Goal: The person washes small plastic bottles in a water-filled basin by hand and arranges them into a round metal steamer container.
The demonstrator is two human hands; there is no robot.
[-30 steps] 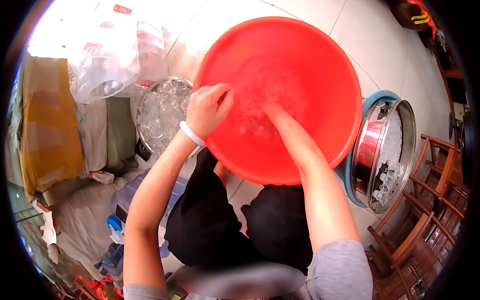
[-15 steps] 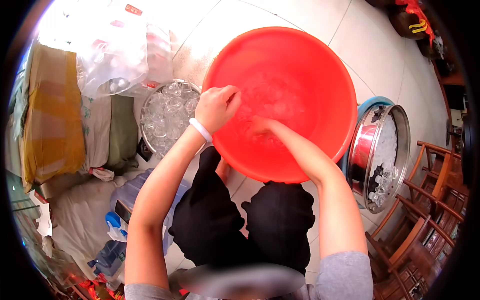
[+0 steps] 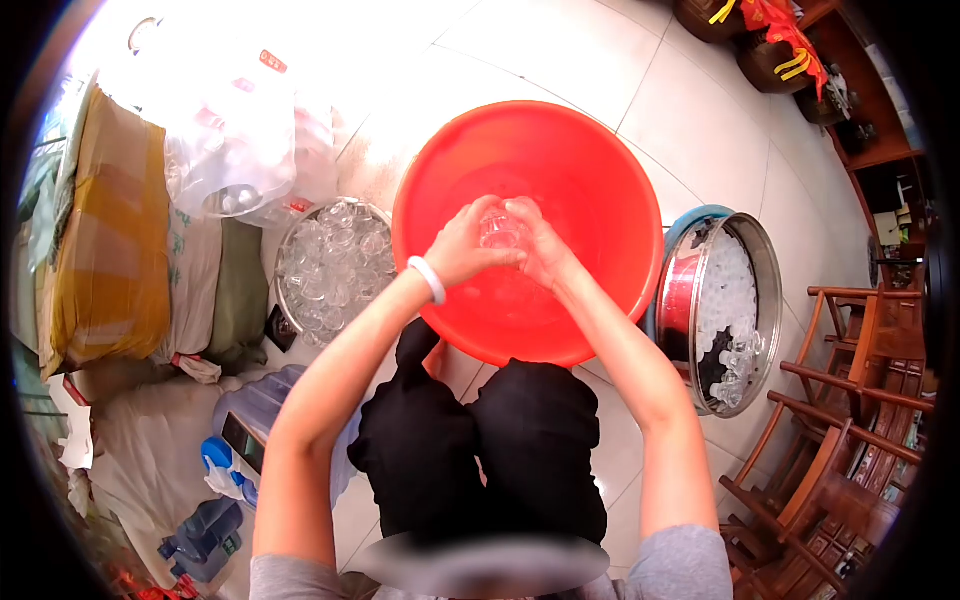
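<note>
A small clear cup [image 3: 501, 231] is held between my two hands above the large red basin [image 3: 622, 250]. My left hand [image 3: 466, 247], with a white band on its wrist, curls around the cup's left side. From the right, the fingers of my right hand [image 3: 541, 243] wrap the other side. Clear pieces in the basin's water lie partly behind my hands and are hard to make out. Left of the basin, a round metal tray [image 3: 286, 296] is heaped with several clear cups [image 3: 335, 265].
At the right, a metal tray [image 3: 769, 300] with clear pieces leans on a blue basin [image 3: 694, 216]. Wooden chairs [image 3: 840, 420] stand beyond it. Plastic bags [image 3: 235, 150], a taped box [image 3: 120, 240] and a phone [image 3: 243, 441] lie to the left.
My right hand has come up out of the basin's water, and my left hand has moved right and down. Both now meet around a clear cup. The view has shifted slightly.
</note>
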